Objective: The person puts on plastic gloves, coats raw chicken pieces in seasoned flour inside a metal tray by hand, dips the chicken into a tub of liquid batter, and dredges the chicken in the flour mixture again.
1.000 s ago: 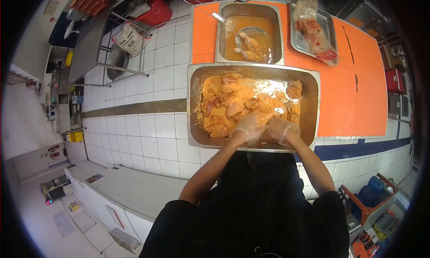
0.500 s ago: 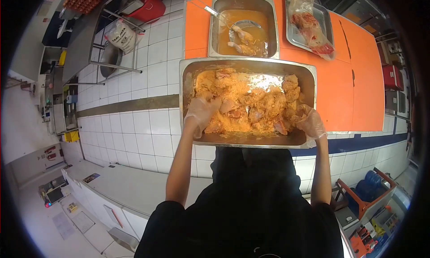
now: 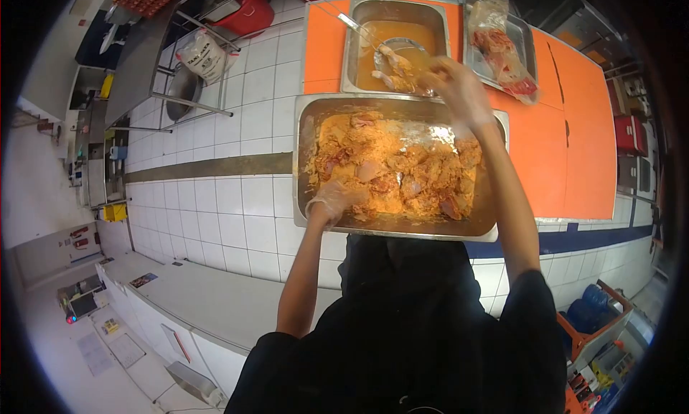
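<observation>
dipping into the coated chicken (image 3: 387, 170) in the large pan (image 3: 395, 235), the gloved left hand (image 3: 333, 202) has loosely bent fingers; i can't tell if they grip any. the gloved right hand (image 3: 461, 94), fingers curled, grip unclear, hovers near the smaller pan (image 3: 350, 66), where a wire strainer (image 3: 349, 22) sits in orange liquid (image 3: 420, 32).
</observation>
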`<state>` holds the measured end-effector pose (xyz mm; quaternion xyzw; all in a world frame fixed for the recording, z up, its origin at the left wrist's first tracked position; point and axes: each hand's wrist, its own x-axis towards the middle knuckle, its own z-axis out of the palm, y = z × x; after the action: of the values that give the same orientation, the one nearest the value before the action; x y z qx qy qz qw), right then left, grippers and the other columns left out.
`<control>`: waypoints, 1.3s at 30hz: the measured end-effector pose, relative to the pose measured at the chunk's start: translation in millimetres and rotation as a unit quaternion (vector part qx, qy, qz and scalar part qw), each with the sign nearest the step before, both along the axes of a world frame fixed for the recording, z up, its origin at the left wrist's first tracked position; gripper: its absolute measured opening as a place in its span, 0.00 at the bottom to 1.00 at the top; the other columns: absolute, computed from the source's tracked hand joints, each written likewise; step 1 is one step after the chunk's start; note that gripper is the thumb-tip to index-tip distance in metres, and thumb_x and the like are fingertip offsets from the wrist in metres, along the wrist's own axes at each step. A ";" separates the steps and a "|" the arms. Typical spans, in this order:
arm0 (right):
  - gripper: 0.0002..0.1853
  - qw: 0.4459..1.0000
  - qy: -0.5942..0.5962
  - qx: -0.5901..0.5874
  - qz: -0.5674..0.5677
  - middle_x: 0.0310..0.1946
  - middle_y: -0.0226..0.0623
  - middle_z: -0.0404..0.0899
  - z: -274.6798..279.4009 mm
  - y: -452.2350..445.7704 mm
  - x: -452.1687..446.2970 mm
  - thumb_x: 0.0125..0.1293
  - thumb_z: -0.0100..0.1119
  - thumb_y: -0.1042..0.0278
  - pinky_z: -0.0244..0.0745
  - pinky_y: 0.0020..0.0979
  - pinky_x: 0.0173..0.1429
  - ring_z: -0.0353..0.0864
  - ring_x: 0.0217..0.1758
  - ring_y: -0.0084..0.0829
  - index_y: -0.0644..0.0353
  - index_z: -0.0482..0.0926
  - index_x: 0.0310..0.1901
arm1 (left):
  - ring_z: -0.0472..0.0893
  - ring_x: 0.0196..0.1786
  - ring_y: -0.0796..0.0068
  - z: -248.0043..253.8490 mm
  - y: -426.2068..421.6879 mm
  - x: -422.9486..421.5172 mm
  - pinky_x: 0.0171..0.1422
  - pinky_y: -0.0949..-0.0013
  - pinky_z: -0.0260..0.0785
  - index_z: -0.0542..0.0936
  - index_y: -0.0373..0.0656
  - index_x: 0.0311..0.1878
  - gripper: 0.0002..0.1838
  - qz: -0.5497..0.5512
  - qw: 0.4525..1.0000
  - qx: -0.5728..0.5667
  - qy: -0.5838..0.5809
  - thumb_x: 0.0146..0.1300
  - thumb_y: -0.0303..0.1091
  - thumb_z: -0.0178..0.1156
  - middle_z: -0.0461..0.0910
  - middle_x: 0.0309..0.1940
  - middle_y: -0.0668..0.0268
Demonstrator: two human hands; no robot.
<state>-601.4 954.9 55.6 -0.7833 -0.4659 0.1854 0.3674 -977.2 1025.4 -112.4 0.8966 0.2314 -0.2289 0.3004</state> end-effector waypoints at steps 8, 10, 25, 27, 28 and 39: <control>0.23 1.000 0.008 -0.008 0.004 0.49 0.50 0.90 -58.1 59.9 15.3 0.69 0.68 0.52 0.82 0.44 0.59 0.89 0.53 0.48 0.56 0.85 0.59 | 0.85 0.47 0.74 26.6 -20.1 -19.2 0.55 0.67 0.79 0.90 0.38 0.51 0.17 0.311 0.907 -0.215 -0.186 0.61 0.34 0.79 0.89 0.46 0.65; 0.21 0.996 0.046 -0.039 0.065 0.47 0.50 0.90 -34.6 25.3 6.6 0.70 0.66 0.55 0.83 0.43 0.56 0.90 0.51 0.46 0.58 0.85 0.59 | 0.85 0.46 0.74 21.0 -12.4 -31.4 0.55 0.67 0.80 0.89 0.38 0.52 0.17 0.303 0.903 -0.228 -0.203 0.62 0.33 0.79 0.89 0.45 0.65; 0.15 0.874 -0.114 -0.468 0.056 0.44 0.47 0.91 -139.6 -174.9 -40.3 0.69 0.66 0.57 0.86 0.41 0.50 0.92 0.46 0.44 0.59 0.90 0.46 | 0.86 0.49 0.40 -59.6 -10.4 -0.1 0.53 0.46 0.77 0.81 0.30 0.53 0.34 0.078 0.997 0.008 0.007 0.66 0.58 0.67 0.86 0.46 0.40; 0.17 0.899 -0.059 -0.434 -0.004 0.39 0.46 0.90 -76.5 -176.9 -21.9 0.69 0.68 0.53 0.85 0.42 0.49 0.91 0.42 0.44 0.61 0.89 0.42 | 0.86 0.51 0.41 -7.3 -11.7 14.1 0.55 0.47 0.77 0.81 0.30 0.54 0.35 0.057 0.994 -0.035 0.083 0.64 0.59 0.68 0.86 0.48 0.40; 0.20 0.915 -0.002 -0.397 -0.066 0.33 0.46 0.89 -50.5 -174.8 -15.0 0.69 0.70 0.50 0.85 0.42 0.47 0.90 0.38 0.44 0.63 0.89 0.39 | 0.86 0.51 0.42 7.2 -11.7 17.9 0.56 0.48 0.77 0.79 0.30 0.59 0.38 0.112 0.986 -0.064 0.101 0.62 0.60 0.69 0.86 0.49 0.40; 0.22 0.983 0.174 -0.058 -0.025 0.34 0.36 0.87 -32.1 7.8 35.3 0.74 0.63 0.50 0.78 0.33 0.43 0.84 0.36 0.25 0.66 0.86 0.48 | 0.88 0.48 0.61 81.9 -3.3 3.5 0.49 0.60 0.80 0.65 0.42 0.77 0.50 0.263 0.949 -0.173 0.024 0.56 0.48 0.82 0.86 0.50 0.53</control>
<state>-566.2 962.7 23.5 -0.7702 -0.3639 0.3364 0.4016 -973.7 1022.1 -30.5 0.7328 0.4227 -0.1995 0.4945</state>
